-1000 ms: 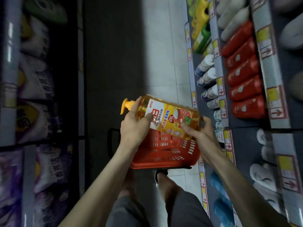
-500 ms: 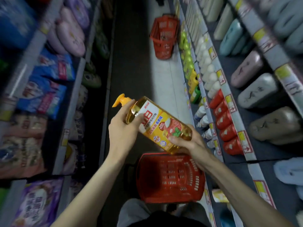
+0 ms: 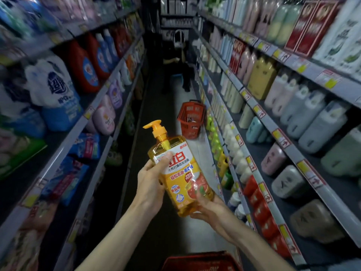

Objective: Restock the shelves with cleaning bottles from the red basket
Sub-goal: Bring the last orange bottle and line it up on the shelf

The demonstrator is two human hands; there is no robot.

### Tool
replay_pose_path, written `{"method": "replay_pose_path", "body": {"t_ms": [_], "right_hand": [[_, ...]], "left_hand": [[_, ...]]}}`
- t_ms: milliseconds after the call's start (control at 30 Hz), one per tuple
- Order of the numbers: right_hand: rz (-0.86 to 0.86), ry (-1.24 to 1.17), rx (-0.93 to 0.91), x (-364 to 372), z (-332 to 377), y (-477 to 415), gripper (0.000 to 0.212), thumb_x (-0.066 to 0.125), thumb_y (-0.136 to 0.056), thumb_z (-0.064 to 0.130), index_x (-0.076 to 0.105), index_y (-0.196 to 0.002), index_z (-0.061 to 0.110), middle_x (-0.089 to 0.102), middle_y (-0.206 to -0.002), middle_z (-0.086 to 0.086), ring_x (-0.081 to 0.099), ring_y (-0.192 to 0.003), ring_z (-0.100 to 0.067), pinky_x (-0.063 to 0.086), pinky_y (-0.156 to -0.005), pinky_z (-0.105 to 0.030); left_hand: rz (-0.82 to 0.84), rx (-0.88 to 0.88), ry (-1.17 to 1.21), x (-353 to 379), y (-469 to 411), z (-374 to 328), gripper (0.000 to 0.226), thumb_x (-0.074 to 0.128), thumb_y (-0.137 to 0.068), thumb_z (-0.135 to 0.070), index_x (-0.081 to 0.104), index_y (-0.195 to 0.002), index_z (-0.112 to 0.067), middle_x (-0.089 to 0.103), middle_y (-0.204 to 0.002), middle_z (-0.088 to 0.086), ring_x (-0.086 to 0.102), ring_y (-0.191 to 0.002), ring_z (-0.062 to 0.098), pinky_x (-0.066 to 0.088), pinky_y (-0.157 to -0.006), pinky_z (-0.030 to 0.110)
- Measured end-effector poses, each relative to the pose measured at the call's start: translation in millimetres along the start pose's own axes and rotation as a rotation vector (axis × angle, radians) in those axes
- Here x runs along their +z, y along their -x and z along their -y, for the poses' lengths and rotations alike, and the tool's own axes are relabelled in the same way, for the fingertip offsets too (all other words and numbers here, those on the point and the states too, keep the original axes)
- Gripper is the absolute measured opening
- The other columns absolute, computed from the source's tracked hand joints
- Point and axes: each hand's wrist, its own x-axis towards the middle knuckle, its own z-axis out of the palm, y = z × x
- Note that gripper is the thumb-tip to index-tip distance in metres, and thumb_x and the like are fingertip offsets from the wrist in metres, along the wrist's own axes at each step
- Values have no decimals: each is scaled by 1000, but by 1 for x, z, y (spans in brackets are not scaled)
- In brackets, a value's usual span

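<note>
I hold a yellow dish-soap pump bottle [image 3: 179,173] nearly upright in the middle of the aisle, its orange pump pointing up and left. My left hand [image 3: 151,184] grips its left side with the thumb across the label. My right hand [image 3: 211,209] cups its base from below and the right. The rim of the red basket [image 3: 199,260] shows at the bottom edge, below my arms. The shelves on the right [image 3: 259,178] carry rows of yellow, white and red bottles low down and pastel bottles above.
A second red basket [image 3: 191,119] stands on the floor further down the aisle, against the right shelves. The left shelves [image 3: 93,106] hold detergent bags and jugs. A person [image 3: 178,61] crouches at the far end. The aisle is narrow.
My view has lifted from the basket at my feet to the whole aisle. The bottle has turned from lying sideways to nearly upright and has risen, both hands still on it.
</note>
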Motion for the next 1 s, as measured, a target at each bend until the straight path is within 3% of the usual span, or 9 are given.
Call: {"method": "replay_pose_path", "body": {"t_ms": [67,167,333,600,833,1000], "right_hand": [[-6,94,-28,4,11,-5,109,85,-58,81,55,-141,18,74,-132,1,70,-124,-19,51,-110,-43],[-64,154,-92,16,32,-16,108,85,-59,81,54,-142,19,74,-132,3,70,-123,-18,53,-110,-42],[-44,230,-132,43,59,-37,85,85,-71,57,55,-142,21,75,-130,1,72,-120,-18,55,-108,-45],[-98,216,-86,77,45,-59,71,84,-75,48,59,-135,20,79,-119,-2,77,-109,-20,59,-103,-46],[24,154,-41,85,24,-62,73,88,-77,47,57,-137,19,79,-117,-5,78,-107,-26,59,-101,-53],[207,157,-73,91,33,-46,66,82,-77,43,58,-134,20,80,-116,-6,78,-105,-28,59,-99,-55]], "left_hand": [[23,-4,-28,-8,-6,-11,50,77,-85,-28,67,-130,-8,77,-121,17,76,-111,37,58,-99,56],[78,-2,-67,-22,-15,-24,52,79,-81,-25,67,-129,-7,78,-119,17,77,-107,36,60,-92,51],[160,-8,-122,-38,-25,-36,57,85,-78,-27,68,-128,-5,78,-118,18,77,-107,37,62,-89,48],[135,-10,-143,-62,-23,-33,54,83,-81,-30,66,-128,-10,80,-113,13,79,-102,33,65,-77,37],[-54,56,-181,-75,17,-21,49,80,-91,-31,62,-135,-18,78,-121,9,77,-109,30,60,-99,54],[-223,131,-273,-77,70,-15,55,80,-89,-36,59,-139,-29,77,-125,-4,76,-113,20,58,-104,52]]}}
